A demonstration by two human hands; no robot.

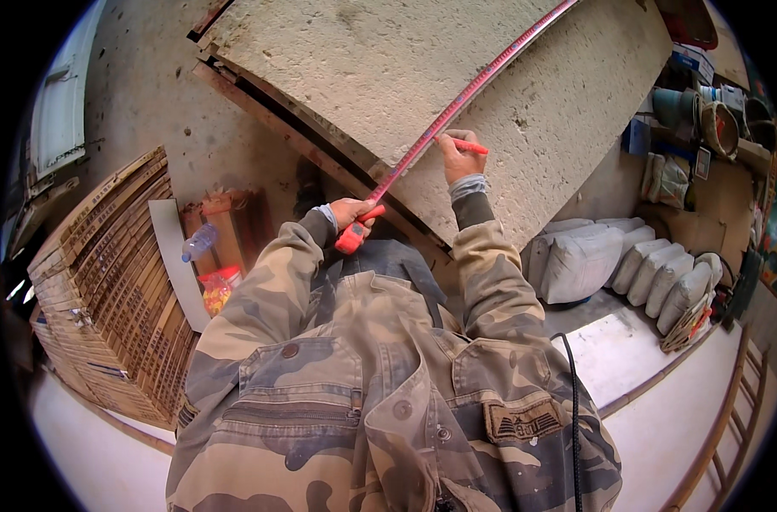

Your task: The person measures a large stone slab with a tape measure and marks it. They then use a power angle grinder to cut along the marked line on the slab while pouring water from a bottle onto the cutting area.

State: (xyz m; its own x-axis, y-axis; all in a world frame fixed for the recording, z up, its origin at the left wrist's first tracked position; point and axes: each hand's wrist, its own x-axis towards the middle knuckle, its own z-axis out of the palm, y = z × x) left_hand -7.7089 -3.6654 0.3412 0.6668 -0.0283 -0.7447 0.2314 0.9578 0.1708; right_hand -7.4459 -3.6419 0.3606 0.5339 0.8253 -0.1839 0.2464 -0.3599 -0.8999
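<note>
Gripping a red plastic tape-measure case (351, 238), the left hand (351, 211) is closed near the centre of the frame, by the slab's lower edge. From it a long pinkish-red tape blade (469, 92) runs toward the top right, across a broad, pale, pitted slab (337, 72). The right hand (459, 160), right of centre, pinches a slim red pen (471, 146) just beside the blade. Farther out, I see a tall brown slatted stack (111, 299) at left and bulging whitish sacks (583, 260) at right.

Left hand (345, 211) curls in a grip; right hand (458, 162) sits farther forward, fingers pinched. Both forearms (482, 247) extend forward, sleeved.
</note>
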